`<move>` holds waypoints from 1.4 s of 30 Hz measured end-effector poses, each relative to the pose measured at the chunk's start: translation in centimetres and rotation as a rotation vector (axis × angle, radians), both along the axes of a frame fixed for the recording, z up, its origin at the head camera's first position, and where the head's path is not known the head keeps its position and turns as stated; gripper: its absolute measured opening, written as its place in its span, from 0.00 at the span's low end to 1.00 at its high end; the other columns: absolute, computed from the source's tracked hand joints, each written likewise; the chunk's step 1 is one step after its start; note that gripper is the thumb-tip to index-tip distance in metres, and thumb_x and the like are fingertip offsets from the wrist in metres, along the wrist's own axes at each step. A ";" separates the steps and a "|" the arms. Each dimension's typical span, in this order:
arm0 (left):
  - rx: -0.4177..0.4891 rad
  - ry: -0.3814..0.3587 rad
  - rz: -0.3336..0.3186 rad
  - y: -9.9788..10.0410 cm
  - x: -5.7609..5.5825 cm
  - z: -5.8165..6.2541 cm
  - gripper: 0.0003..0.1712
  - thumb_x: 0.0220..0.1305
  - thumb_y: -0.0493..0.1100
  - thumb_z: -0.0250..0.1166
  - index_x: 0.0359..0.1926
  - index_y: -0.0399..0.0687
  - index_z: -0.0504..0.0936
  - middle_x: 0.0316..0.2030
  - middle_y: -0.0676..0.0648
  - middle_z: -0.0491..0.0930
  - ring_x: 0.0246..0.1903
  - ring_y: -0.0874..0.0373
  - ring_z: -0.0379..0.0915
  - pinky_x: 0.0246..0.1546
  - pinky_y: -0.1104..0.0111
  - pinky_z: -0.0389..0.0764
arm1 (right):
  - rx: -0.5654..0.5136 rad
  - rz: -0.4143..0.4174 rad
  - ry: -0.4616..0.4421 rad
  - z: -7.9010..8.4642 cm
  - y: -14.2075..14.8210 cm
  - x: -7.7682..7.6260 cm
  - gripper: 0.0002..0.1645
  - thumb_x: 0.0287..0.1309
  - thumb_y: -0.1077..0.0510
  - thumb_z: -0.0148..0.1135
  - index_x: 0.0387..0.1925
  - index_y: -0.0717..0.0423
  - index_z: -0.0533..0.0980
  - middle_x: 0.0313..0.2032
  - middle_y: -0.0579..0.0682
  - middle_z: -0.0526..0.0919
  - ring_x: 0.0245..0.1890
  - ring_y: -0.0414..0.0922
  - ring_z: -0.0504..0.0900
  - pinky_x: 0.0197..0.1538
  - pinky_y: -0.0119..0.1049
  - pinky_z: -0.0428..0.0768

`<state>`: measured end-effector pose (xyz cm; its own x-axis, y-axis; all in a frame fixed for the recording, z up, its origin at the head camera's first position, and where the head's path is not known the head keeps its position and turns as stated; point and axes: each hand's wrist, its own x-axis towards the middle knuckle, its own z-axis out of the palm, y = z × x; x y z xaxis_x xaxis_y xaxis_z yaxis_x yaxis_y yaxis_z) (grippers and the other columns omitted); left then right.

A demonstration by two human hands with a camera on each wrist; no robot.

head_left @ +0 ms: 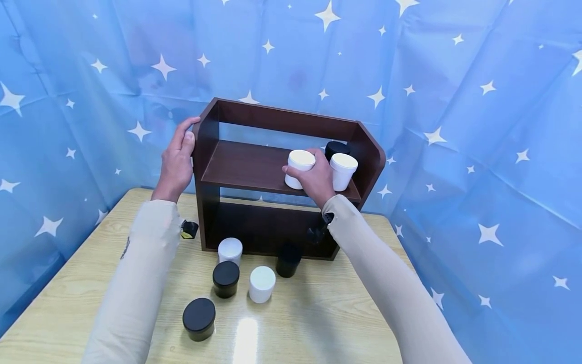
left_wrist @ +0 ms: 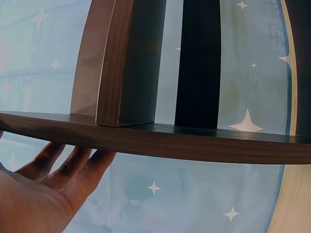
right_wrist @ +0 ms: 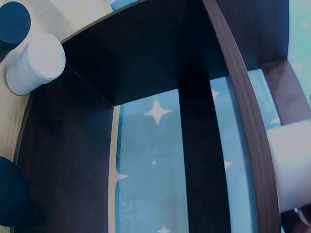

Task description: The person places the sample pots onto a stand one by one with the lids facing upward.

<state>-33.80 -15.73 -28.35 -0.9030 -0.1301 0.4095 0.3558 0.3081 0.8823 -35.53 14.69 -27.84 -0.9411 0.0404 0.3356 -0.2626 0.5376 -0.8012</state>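
A small dark brown two-tier shelf (head_left: 254, 164) stands on the table. My left hand (head_left: 177, 161) rests against the outside of its left side panel; in the left wrist view the extended fingers (left_wrist: 87, 177) press on that panel. On the upper board, my right hand (head_left: 317, 178) grips a white lidded jar (head_left: 297, 174), thumb at its front left and the other fingers partly hidden behind it. Just right of this hand sit another white jar (head_left: 343, 172) and, behind it, a black jar (head_left: 336, 147). The right wrist view shows part of the gripped white jar (right_wrist: 291, 165) beyond the board's edge.
On the light wooden table (head_left: 364, 303), before the shelf, stand white jars (head_left: 229, 248) (head_left: 261, 284) and black jars (head_left: 226, 279) (head_left: 199, 318) (head_left: 288, 260). A blue star-patterned curtain (head_left: 282, 65) hangs behind and at both sides.
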 end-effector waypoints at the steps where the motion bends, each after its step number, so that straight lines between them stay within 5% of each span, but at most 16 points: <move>1: -0.001 -0.002 0.000 0.0 0.0 0.0 0.24 0.79 0.63 0.36 0.71 0.87 0.58 0.67 0.43 0.68 0.67 0.46 0.63 0.69 0.39 0.63 | 0.007 -0.011 -0.001 0.0 -0.1 -0.1 0.44 0.51 0.44 0.75 0.65 0.53 0.66 0.61 0.55 0.75 0.60 0.53 0.74 0.62 0.54 0.76; 21: -0.012 0.001 0.008 0.1 0.3 -0.3 0.24 0.78 0.64 0.36 0.71 0.89 0.59 0.67 0.43 0.68 0.67 0.45 0.62 0.69 0.39 0.62 | 0.205 -0.161 0.011 0.3 -0.5 -2.3 0.46 0.57 0.40 0.69 0.67 0.59 0.61 0.61 0.60 0.74 0.60 0.55 0.75 0.64 0.53 0.76; 42: -0.025 0.006 0.031 0.0 -0.1 -0.1 0.23 0.78 0.64 0.35 0.70 0.90 0.60 0.66 0.41 0.70 0.66 0.44 0.64 0.68 0.40 0.63 | 0.247 -0.248 0.017 0.8 -0.9 -4.0 0.46 0.58 0.42 0.70 0.68 0.59 0.60 0.62 0.61 0.71 0.62 0.56 0.72 0.66 0.52 0.74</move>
<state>-33.90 -15.69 -28.47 -0.8964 -0.1473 0.4182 0.3508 0.3412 0.8721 -39.51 13.83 -27.01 -0.9070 0.1833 0.3792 -0.1115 0.7636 -0.6359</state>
